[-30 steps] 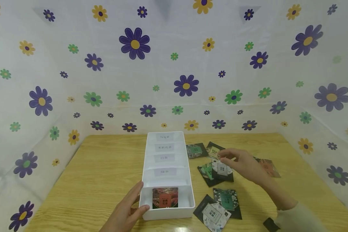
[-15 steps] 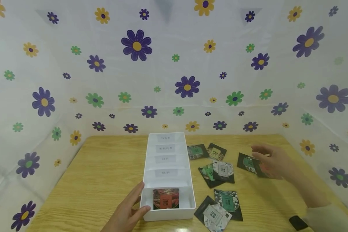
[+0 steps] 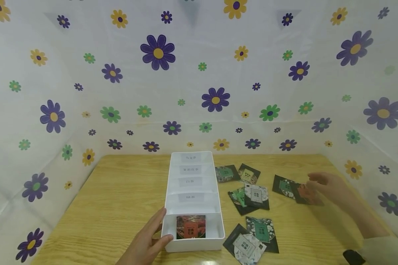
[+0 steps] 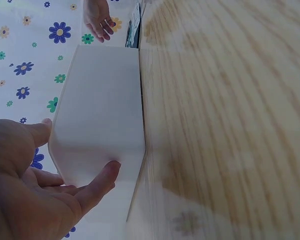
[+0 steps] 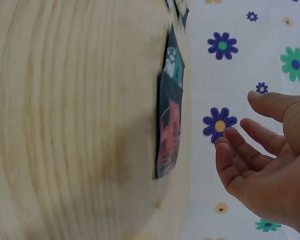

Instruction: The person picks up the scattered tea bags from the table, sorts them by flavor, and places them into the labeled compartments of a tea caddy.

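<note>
A white divided box (image 3: 194,246) stands on the table, its compartments carrying paper labels. My left hand (image 3: 147,239) grips its near left corner, thumb at the front rim and fingers along the side; the left wrist view shows this hand (image 4: 55,185) against the box wall (image 4: 100,100). A red tea sachet (image 3: 191,226) lies in the nearest compartment. On the right, my right hand (image 3: 333,189) hovers by another red tea sachet (image 3: 306,193), which overlaps a green-labelled sachet (image 3: 284,187). Seen from the right wrist, this hand (image 5: 265,165) has loosely bent fingers and holds nothing.
Right of the box lie more tea sachets: a green one (image 3: 226,173), a yellow-labelled one (image 3: 248,174), a white one (image 3: 257,195) over a green one, and a near pair with a white sachet (image 3: 247,248) on top. Flowered cloth (image 3: 199,81) surrounds the wooden table (image 3: 119,191).
My right hand has moved right, from above the middle sachets to beside the red and green pair, uncovering the green-labelled sachet. The left hand keeps its place on the box.
</note>
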The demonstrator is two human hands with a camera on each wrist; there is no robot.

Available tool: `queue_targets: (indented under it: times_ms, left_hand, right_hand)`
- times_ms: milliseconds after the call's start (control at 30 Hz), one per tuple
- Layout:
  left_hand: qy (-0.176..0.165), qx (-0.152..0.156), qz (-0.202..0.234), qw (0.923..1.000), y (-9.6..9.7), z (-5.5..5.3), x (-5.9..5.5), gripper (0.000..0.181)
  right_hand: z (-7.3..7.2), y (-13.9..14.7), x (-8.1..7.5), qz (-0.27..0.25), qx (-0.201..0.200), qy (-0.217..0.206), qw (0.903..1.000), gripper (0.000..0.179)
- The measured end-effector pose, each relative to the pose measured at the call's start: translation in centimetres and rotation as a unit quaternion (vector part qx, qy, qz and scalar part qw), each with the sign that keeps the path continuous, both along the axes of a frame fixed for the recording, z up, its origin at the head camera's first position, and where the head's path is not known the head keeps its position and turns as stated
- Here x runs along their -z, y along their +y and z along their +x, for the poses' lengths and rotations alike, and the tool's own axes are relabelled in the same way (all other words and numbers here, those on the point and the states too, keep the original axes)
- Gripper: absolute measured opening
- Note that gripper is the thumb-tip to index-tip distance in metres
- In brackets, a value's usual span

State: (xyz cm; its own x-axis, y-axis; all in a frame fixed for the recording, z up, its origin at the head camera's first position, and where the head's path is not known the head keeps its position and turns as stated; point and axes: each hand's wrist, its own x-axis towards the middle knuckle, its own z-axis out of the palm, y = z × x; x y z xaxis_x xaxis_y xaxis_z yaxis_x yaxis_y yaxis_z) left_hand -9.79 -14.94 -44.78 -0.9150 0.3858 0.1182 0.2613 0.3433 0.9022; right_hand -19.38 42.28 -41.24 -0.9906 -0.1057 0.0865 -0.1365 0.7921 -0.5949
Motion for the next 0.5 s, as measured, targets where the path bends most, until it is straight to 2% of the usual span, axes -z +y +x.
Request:
queue_targets:
  times_ms: [133,333,500]
  left_hand:
    - [-0.012,-0.001,-0.002,0.9999,0.0,0.0,-0.1,0.075]
    - [-0.026,-0.008,-0.005,0.9996,0.0,0.1,-0.2,0.076]
    - [-0.009,0.004,0.008,0.9999,0.2,0.1,0.1,0.075]
  right_hand:
    - [-0.1,0.9,0.6,0.005,0.022,-0.029,0.9993,0.060]
    - [-0.5,1.9,1.3,0.051,0.046,-0.103,0.9923,0.079]
    - [0.0,1.5,1.8,0.073,0.051,-0.127,0.9878,0.097]
